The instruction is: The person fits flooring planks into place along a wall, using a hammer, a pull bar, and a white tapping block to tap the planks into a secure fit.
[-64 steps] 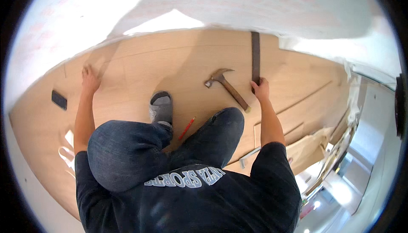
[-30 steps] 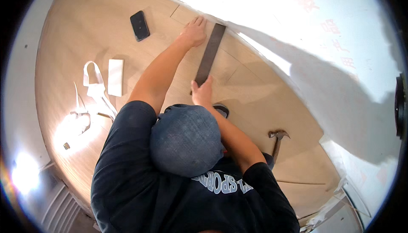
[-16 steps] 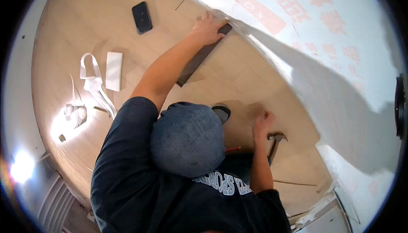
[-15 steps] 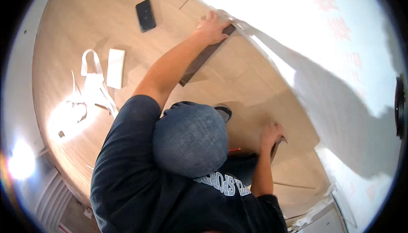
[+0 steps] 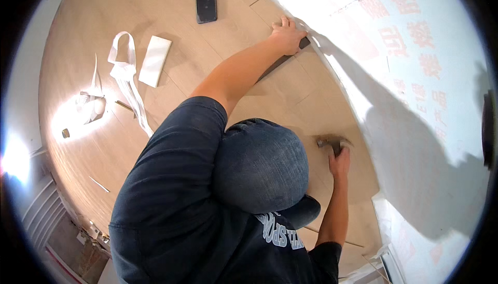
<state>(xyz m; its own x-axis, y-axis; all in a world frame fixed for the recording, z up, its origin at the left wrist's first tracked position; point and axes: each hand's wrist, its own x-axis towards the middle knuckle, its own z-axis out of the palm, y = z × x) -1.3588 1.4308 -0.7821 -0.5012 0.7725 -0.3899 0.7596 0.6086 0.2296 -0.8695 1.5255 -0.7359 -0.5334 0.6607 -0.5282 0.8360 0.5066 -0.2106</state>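
My left hand (image 5: 288, 36) is closed over a long dark bar (image 5: 275, 70), pressing it down near the wall's foot. The bar lies slantwise on the light wood plank floor (image 5: 280, 108), and my left forearm covers part of it. In my right hand (image 5: 340, 164) is a claw hammer (image 5: 332, 143), gripped by its handle, its head pointing away from me and its claw on the wall side. Motion smears the hammer slightly. Between my arms shows my denim-covered knee (image 5: 262, 167).
A black phone (image 5: 206, 4) lies at the far left of the bar. Left of my arm are a white block (image 5: 155, 61), a white strap (image 5: 124, 71) and small bits in bright light. White panels with red print (image 5: 399, 61) line the right side.
My right hand has moved forward, and the hammer now shows fully instead of mostly hidden. My left hand stays on the bar. The view has shifted, so floor items sit differently in the picture.
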